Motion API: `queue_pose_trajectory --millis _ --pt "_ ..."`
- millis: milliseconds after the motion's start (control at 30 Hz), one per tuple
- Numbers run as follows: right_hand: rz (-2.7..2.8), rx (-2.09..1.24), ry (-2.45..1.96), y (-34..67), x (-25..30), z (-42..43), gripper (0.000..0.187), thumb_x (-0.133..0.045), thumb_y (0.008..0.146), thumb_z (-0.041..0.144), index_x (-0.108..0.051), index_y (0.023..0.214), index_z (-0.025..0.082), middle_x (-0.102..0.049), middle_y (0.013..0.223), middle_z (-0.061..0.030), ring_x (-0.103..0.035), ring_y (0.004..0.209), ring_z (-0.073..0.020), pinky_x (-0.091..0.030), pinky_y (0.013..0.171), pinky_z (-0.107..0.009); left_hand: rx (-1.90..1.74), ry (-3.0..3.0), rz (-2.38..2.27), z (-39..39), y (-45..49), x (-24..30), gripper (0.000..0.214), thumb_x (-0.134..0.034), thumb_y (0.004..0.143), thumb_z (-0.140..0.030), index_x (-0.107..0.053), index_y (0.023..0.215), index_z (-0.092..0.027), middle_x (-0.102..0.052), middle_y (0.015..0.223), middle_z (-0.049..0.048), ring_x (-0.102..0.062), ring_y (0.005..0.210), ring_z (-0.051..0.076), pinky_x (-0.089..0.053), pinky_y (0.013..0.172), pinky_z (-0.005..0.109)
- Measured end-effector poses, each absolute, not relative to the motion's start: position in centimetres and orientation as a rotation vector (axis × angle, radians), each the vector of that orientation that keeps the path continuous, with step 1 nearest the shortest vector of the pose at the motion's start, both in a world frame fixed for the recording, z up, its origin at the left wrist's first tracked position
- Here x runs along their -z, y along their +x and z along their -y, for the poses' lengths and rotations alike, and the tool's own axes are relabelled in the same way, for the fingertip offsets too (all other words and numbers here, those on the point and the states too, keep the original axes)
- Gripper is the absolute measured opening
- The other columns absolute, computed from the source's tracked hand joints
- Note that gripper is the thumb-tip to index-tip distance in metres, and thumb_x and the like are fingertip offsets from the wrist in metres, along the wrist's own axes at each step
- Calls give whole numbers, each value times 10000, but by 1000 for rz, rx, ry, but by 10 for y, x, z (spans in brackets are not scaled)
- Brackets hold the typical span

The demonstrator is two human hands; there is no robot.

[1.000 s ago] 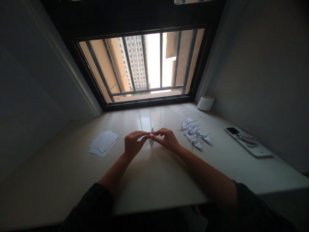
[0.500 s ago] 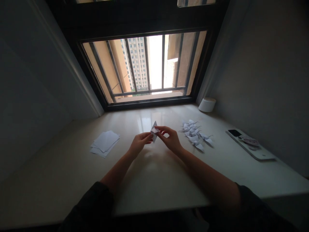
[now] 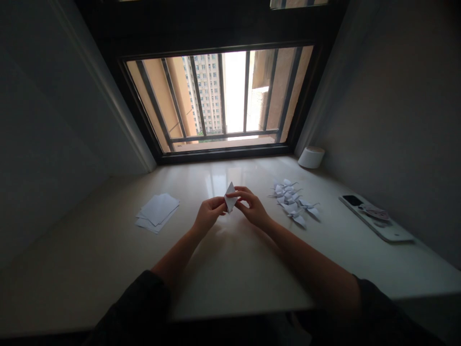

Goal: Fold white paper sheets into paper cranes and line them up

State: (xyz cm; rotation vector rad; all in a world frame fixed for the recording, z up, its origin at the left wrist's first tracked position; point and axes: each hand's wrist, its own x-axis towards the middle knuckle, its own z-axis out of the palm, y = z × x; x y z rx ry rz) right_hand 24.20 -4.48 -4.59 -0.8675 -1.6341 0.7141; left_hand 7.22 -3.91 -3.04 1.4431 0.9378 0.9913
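Note:
A small white folded paper (image 3: 230,197), diamond-shaped and pointed at top and bottom, is held up above the pale sill in the middle of the head view. My left hand (image 3: 209,212) pinches its left side between thumb and fingers. From the right, my right hand (image 3: 253,207) grips it, with a finger lying across its front face and the thumb lower down. Off to the right lie several folded paper cranes (image 3: 290,199) in a loose group. At the left rests a stack of white paper sheets (image 3: 157,211), slightly fanned.
The pale sill (image 3: 216,278) ends at a front edge near my body. A phone (image 3: 374,218) with a round grip on its back lies at the right by the wall. In the back right corner stands a white cylinder-like object (image 3: 311,157). A dark-framed barred window (image 3: 223,154) is behind.
A raised flap on the folded paper now lies flat, so its face shows as a smooth diamond. My right fingers have shifted across its front. The view has moved slightly.

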Motion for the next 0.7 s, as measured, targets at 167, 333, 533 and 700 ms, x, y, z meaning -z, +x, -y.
queue_pose_trajectory --millis 167,333,533,700 --pt "1624 -825 -834 241 46 45 223 -582 805 288 -662 1013 284 -566 1061 -52 -565 972 -190 -503 783 -322 -987 1460 -929 41 73 27 290 -633 728 -362 -686 911 -143 -705 805 67 -635 745 182 -466 681 295" --pt "1633 -897 -804 241 46 45 247 -570 813 294 -660 1043 288 -563 1038 -48 -570 948 -189 -493 771 -314 -988 1468 -920 41 74 28 277 -645 716 -361 -694 870 -136 -695 762 60 -618 715 173 -452 661 283" --pt "1560 -975 -770 243 46 43 229 -626 772 321 -698 987 288 -600 1035 -48 -580 960 -207 -482 776 -320 -1013 1353 -920 39 74 33 300 -671 699 -370 -698 887 -139 -696 783 64 -608 720 166 -449 683 281" --pt "1314 -1064 -870 245 52 39 230 -747 633 344 -731 839 243 -680 962 -44 -625 880 -217 -494 764 -337 -1019 1282 -932 37 74 37 326 -700 670 -384 -700 885 -140 -694 781 69 -608 712 165 -454 691 285"
